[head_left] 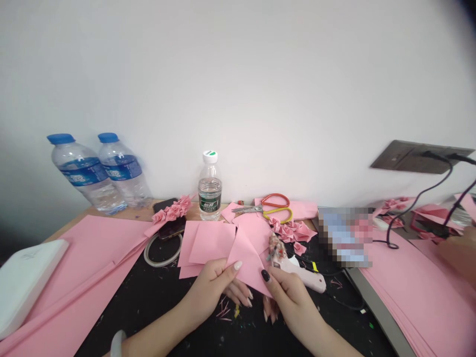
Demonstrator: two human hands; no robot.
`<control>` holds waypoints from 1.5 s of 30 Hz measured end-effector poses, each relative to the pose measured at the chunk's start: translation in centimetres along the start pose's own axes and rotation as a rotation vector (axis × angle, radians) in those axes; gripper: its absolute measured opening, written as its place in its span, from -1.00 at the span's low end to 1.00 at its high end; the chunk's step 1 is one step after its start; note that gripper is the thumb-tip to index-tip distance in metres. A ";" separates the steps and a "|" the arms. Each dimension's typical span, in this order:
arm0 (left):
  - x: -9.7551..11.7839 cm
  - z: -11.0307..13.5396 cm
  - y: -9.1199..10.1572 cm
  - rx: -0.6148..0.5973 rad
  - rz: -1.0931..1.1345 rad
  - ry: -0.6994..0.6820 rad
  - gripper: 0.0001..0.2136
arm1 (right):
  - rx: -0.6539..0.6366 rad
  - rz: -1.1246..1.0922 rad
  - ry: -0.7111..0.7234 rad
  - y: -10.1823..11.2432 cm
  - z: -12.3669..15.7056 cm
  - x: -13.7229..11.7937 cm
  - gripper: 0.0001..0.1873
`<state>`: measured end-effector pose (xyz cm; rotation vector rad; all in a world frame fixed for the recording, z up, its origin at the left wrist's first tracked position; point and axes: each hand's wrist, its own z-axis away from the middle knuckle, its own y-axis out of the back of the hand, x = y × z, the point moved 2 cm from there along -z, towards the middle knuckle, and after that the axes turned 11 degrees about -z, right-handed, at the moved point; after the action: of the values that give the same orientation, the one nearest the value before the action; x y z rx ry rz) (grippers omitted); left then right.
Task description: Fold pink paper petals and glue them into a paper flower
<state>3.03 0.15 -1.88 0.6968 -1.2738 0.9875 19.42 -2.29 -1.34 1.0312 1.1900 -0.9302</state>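
Note:
A piece of pink paper [247, 263] with a pointed top is pinched between my two hands above the black tabletop. My left hand [219, 285] grips its left edge, thumb on top and fingers beneath. On the right edge, my right hand [284, 292] holds it the same way. Just behind lie square pink sheets [213, 240]. To the right of the paper rests a pale glue gun [301, 275] with a decorated front end. Scissors [277, 208] with red and yellow handles and folded pink paper flowers [293, 230] lie beyond it.
A small water bottle [210, 191] and two larger blue-capped bottles [121, 171] stand by the wall. A tape roll [148, 253] and a phone [173, 229] lie left. Large pink sheets [416, 287] cover the right, where another person's hand [461, 255] shows. Cords run from the wall socket [405, 156].

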 end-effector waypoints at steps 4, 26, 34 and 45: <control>0.1 0.0 0.2 0.023 0.029 0.006 -0.63 | 0.001 0.000 -0.018 -0.1 0.1 -0.1 -0.53; 0.2 0.6 0.0 -0.254 -0.057 -0.002 -0.71 | 0.004 -0.201 -0.013 -0.3 0.0 -1.1 -0.60; -0.1 0.4 -0.1 -0.043 -0.080 -0.041 -0.64 | 0.011 -0.279 -0.073 -0.8 0.3 -0.3 -0.59; 0.4 0.9 -0.2 0.091 -0.263 -0.064 -0.59 | -0.018 -0.279 -0.097 -1.1 0.3 0.3 -0.57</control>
<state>2.84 -0.60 -1.29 0.9472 -1.1621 0.8159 18.47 -2.93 -1.71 0.8083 1.2783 -1.1718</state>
